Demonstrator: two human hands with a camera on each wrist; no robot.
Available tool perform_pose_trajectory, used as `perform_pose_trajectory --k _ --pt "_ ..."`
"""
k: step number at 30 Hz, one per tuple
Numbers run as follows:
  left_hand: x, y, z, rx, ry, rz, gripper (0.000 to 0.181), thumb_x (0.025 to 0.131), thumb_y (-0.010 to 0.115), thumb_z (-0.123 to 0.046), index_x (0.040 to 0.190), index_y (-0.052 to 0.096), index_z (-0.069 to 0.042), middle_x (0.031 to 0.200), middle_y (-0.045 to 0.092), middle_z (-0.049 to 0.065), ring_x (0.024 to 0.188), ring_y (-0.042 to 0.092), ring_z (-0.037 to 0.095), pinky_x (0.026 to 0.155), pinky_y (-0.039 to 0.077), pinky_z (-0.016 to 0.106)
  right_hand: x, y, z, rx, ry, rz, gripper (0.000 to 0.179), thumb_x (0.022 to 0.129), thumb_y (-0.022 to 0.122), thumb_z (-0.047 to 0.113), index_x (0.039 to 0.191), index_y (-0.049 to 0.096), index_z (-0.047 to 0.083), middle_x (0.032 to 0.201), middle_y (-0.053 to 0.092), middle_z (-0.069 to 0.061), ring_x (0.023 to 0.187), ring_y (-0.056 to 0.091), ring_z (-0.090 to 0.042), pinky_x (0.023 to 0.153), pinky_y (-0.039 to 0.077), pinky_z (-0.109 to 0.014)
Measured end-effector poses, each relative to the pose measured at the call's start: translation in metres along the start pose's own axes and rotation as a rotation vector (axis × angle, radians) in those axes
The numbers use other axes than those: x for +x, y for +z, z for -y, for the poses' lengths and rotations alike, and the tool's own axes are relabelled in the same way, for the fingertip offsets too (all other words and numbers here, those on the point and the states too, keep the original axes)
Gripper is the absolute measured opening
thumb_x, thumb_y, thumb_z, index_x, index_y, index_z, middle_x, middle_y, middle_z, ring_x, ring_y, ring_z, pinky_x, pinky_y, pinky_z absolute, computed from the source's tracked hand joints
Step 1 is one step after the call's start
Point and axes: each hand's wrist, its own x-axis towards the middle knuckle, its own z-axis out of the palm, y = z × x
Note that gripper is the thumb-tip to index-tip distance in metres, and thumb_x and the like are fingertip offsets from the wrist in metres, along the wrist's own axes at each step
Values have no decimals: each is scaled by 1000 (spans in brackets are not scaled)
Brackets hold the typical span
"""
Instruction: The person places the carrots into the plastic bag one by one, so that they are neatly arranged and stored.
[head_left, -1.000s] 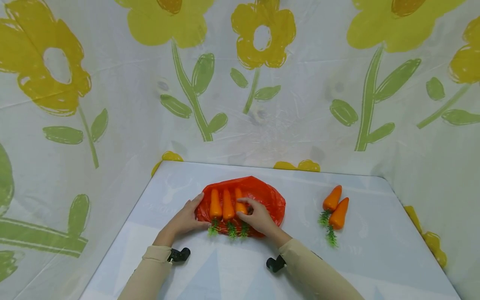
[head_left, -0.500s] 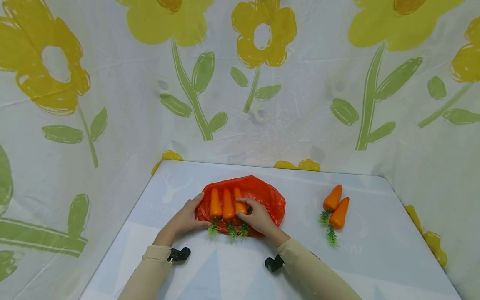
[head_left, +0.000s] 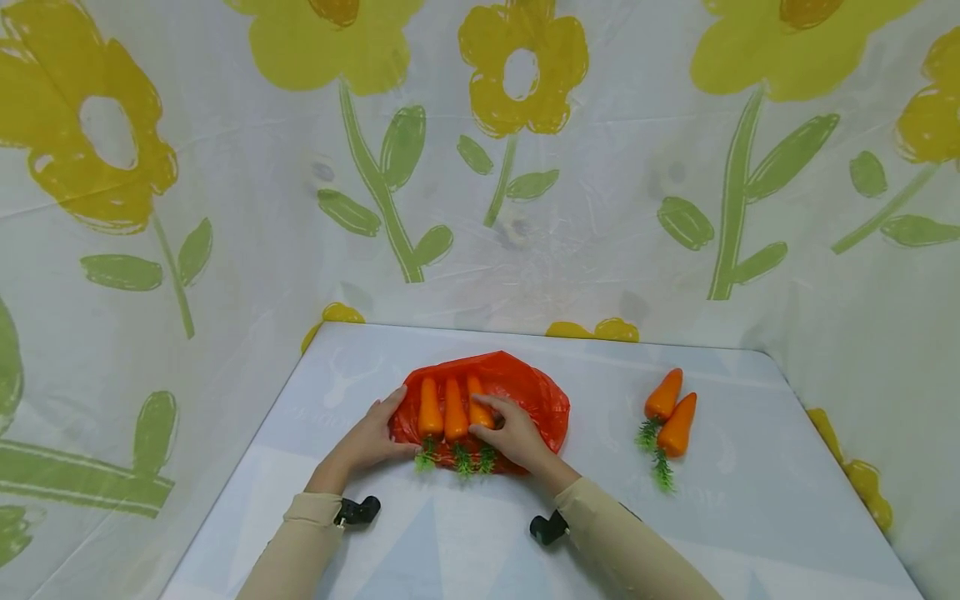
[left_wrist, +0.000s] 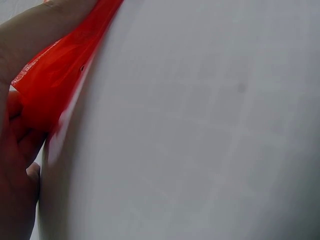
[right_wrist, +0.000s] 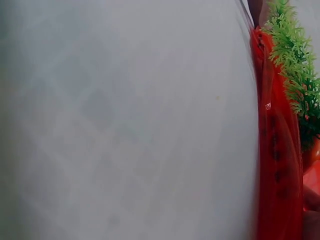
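A: Carrots, principal lot?
B: Row of three glossy, tapered orange carrots with green leafy tops (head_left: 453, 412), lying side by side on a red, thin plastic bag (head_left: 532, 396), between the hands.
A: Left hand (head_left: 375, 437)?
B: Thumb and fingers spread wide, touching the bag's left edge; holds no carrot.
A: Right hand (head_left: 517, 433)?
B: Thumb and forefinger curled round the rightmost carrot (head_left: 479, 413), pinching it.
A: Second lot?
B: Pair of matching orange carrots (head_left: 677, 427), touching each other, well apart to the right of the right hand.
A: Edges and room?
B: Pale blue-and-white surface (head_left: 750, 475): far edge just behind the bag, left edge beyond the left hand. A broad strip separates bag and pair; more extends toward the right edge.
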Motion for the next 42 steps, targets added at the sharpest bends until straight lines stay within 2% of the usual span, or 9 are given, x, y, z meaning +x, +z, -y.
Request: perform_pose_trajectory --k 6,13,20,34,42 --pt "0 1 2 -3 9 -2 118 75 84 -58 164 20 -14 167 23 13 150 14 52 118 21 66 -2 -1 3 -8 6 13 62 91 76 43 147 55 27 148 53 -5 127 52 -27 107 49 -48" --pt "-1 -1 0 -8 11 -4 118 75 84 -57 164 20 -14 167 24 13 150 15 53 118 21 66 -2 -3 3 -6 0 1 62 91 77 42 147 56 27 147 53 -6 130 51 -29 108 47 -50" --pt "0 0 1 -2 34 -17 118 74 85 -56 163 22 -11 166 26 15 150 17 52 119 21 64 -4 -7 3 -13 -23 -21 58 91 77 39 144 59 25 141 56 -7 111 55 -25 98 53 -45" --pt "0 -1 1 -9 37 -22 117 75 86 -54 163 23 -10 166 27 16 149 18 53 119 22 64 -8 -11 0 -3 -65 -35 52 93 76 36 142 61 24 144 54 -7 104 57 -21 89 56 -36" --pt "0 0 0 -14 33 -13 117 74 86 -55 163 23 -10 166 26 16 149 17 53 119 22 64 -11 -13 1 23 -64 -54 50 93 76 34 140 62 26 141 55 -3 100 59 -18 87 56 -33"
